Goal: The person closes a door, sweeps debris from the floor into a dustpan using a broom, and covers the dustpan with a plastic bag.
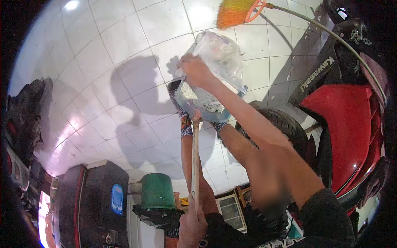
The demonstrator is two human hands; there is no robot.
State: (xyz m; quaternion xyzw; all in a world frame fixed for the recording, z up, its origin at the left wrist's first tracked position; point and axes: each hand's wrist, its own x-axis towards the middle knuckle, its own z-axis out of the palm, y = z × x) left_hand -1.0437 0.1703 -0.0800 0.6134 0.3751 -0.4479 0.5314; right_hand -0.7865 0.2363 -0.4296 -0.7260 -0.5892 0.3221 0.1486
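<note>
My left hand (192, 227) is closed around the lower end of a pale long handle (195, 161). This handle runs up to a bluish see-through dustpan (180, 99) held in front of my feet. Grey-white debris (204, 100) lies inside the pan. Across its far side hangs a clear plastic bag (221, 49), crumpled, with some contents I cannot make out. My right hand (196, 70) reaches over from the right, its fingers closed on the bag's left edge beside the pan. How far the bag's mouth goes round the pan is hidden.
An orange-yellow broom (237, 13) with a long stick lies at the top right. On the right stands a red and black motorcycle (347, 132). A green bucket (158, 191) and a black cabinet-like box (101, 198) are at the lower left. White tiles (165, 25) cover the floor.
</note>
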